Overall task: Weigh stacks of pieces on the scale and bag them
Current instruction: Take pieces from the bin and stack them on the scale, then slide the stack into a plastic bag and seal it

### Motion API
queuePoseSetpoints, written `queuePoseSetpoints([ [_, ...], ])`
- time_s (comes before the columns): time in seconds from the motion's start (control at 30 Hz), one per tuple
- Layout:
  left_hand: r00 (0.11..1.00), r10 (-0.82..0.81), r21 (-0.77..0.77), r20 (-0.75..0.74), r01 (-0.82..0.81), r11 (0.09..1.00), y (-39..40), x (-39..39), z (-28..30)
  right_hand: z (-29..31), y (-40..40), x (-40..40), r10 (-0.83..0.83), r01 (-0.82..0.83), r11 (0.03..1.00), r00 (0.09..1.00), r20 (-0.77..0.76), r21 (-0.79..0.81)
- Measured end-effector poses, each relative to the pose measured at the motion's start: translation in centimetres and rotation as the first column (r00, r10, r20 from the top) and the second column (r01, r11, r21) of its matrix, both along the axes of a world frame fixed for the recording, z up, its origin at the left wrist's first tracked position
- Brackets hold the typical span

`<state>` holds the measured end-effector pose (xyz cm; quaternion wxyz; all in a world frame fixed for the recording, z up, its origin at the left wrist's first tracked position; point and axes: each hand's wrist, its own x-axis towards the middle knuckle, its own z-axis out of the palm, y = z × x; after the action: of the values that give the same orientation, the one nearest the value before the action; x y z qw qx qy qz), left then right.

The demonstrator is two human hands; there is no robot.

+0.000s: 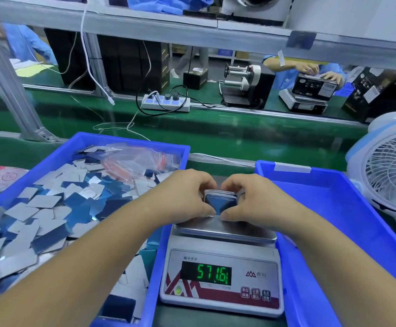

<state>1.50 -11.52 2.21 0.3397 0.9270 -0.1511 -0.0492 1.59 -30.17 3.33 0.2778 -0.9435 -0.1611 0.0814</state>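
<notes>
Both hands meet over the scale: the left hand and right hand pinch a stack of pieces from either side, fingers curled round its edges, holding it on the steel pan. Green digits on the display are lit, but finger pressure likely skews them. To weigh well, square the edges, centre the stack, then let go fully before trusting the reading. Loose pieces and clear bags lie in the blue tray to the left.
</notes>
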Motion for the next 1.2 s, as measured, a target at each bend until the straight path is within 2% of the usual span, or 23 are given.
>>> queuePoseSetpoints([
  [0.1, 1.000, 0.016, -0.011, 0.005, -0.016, 1.000, -0.1, -0.2, -0.1, -0.4, 0.1, -0.1, -0.011, 0.009, 1.000, 0.999, 0.049, 0.030],
  [0.23, 0.993, 0.095, -0.024, 0.076, -0.093, 0.995, -0.2, -0.9, -0.2, -0.3, 0.3, -0.2, 0.032, -0.030, 0.999, 0.980, 0.194, -0.015],
  [0.33, 0.981, 0.103, 0.140, 0.167, -0.127, 0.982, -0.2, -2.3, -1.0, -0.8, 0.2, -0.3, 0.039, -0.029, 0.998, 0.980, 0.196, -0.054],
  [0.43, 0.987, 0.059, 0.308, 0.146, -0.102, 0.946, -1.4, -4.5, -2.3, -1.4, 0.4, -0.3, 0.037, -0.033, 0.999, 0.976, 0.214, -0.019],
  [0.5, 0.992, 0.046, 0.351, 0.121, -0.086, 0.932, -2.5, -5.4, -3.1, -1.7, 1.0, -0.3, 0.069, -0.061, 0.997, 0.968, 0.241, -0.040],
  [0.73, 0.987, 0.059, 0.352, 0.153, -0.110, 0.929, -2.8, -5.4, -2.6, -0.9, 1.2, 0.1, 0.105, -0.073, 0.990, 0.952, 0.287, -0.122],
  [0.83, 0.996, 0.013, 0.379, 0.092, -0.047, 0.924, -2.6, -5.8, -2.3, -1.1, 1.0, 0.1, 0.108, -0.080, 0.989, 0.965, 0.240, -0.122],
  [0.9, 0.999, 0.010, 0.314, 0.051, -0.026, 0.949, -1.8, -5.1, -1.6, -1.1, 0.9, 0.1, 0.100, -0.079, 0.991, 0.971, 0.216, -0.106],
  [0.97, 0.996, 0.077, 0.232, 0.045, -0.085, 0.969, 0.1, -3.2, -0.4, -1.2, 0.8, 0.1, 0.086, -0.066, 0.993, 0.976, 0.203, -0.100],
  [1.03, 0.976, 0.203, 0.235, 0.079, -0.216, 0.947, 2.9, 0.2, 0.3, -1.2, 0.8, 0.0, 0.056, -0.048, 0.998, 0.980, 0.193, -0.047],
  [1.13, 0.911, 0.387, 0.415, 0.139, -0.409, 0.813, 7.3, 5.1, -0.1, -1.1, 1.1, -0.1, 0.025, -0.035, 0.998, 0.985, 0.172, 0.054],
  [1.2, 0.875, 0.450, 0.455, 0.177, -0.478, 0.751, 9.2, 7.2, -1.2, -1.1, 1.3, -0.1, 0.017, -0.035, 0.994, 0.985, 0.171, 0.103],
])
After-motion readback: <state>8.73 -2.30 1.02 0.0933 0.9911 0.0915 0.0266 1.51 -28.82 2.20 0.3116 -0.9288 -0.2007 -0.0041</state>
